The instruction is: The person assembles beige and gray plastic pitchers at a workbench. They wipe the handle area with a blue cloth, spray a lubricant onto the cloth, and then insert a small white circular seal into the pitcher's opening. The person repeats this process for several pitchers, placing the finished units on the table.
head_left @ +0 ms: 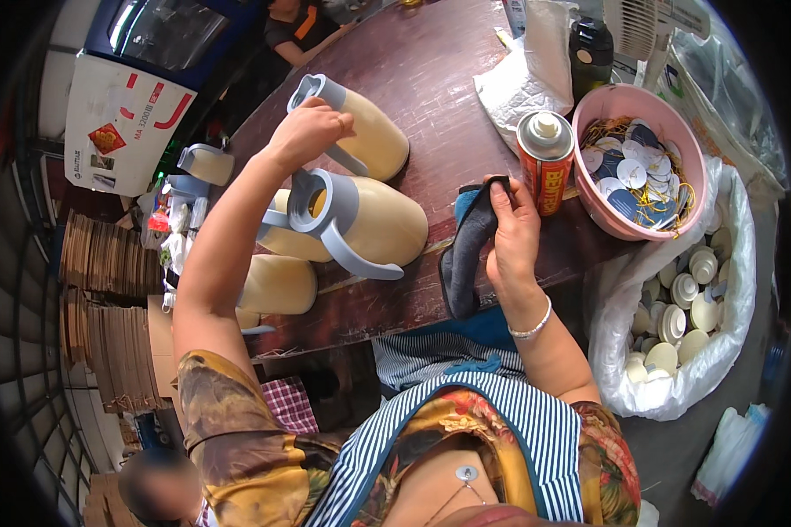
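cream jug (373, 136) lies on its side on the brown table (431, 70), long axis running from the grey handle under the left hand (308, 132) away to its far right, the curled fingers hiding whether they grip it. right hand (511, 233) pinches a dark cloth (466, 255) hanging below its fingertips. just beyond them stands an orange spray can (545, 162), label partly hidden.
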{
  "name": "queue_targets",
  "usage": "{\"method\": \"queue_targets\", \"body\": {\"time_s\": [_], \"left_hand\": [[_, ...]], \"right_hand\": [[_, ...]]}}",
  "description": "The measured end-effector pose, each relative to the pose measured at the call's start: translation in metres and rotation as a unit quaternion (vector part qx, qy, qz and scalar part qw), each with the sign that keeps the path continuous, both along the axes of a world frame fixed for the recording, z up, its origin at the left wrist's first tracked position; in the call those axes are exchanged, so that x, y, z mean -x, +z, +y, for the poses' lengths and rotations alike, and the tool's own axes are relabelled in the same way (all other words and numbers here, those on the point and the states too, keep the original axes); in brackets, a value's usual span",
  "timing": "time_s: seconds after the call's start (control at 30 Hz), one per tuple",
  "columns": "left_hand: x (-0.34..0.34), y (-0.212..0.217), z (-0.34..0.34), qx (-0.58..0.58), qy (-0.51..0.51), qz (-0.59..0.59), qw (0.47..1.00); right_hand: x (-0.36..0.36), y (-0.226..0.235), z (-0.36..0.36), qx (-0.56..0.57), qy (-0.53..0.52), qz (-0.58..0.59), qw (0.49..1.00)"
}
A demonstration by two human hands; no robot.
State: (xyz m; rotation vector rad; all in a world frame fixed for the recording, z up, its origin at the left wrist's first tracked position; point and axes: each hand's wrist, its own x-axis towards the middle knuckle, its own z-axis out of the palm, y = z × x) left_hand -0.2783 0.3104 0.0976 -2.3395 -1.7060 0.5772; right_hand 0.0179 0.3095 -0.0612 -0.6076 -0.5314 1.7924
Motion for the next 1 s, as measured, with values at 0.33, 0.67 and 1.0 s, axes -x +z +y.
{"method": "queue_targets", "body": {"time_s": [0.33, 0.67, 1.0], "left_hand": [[-0.024, -0.006, 0.025, -0.163, 0.074, -0.259, 0.949], [-0.050, -0.009, 0.022, -0.180, 0.049, -0.275, 0.943], [-0.084, -0.009, -0.033, -0.162, -0.104, -0.160, 0.968]], "right_hand": [[0.062, -0.013, 0.009, 0.043, 0.091, 0.067, 0.993], [0.108, -0.026, 0.017, 0.003, 0.149, 0.062, 0.987], [-0.010, -0.003, -0.012, -0.592, -0.101, -0.496, 0.627]]}}
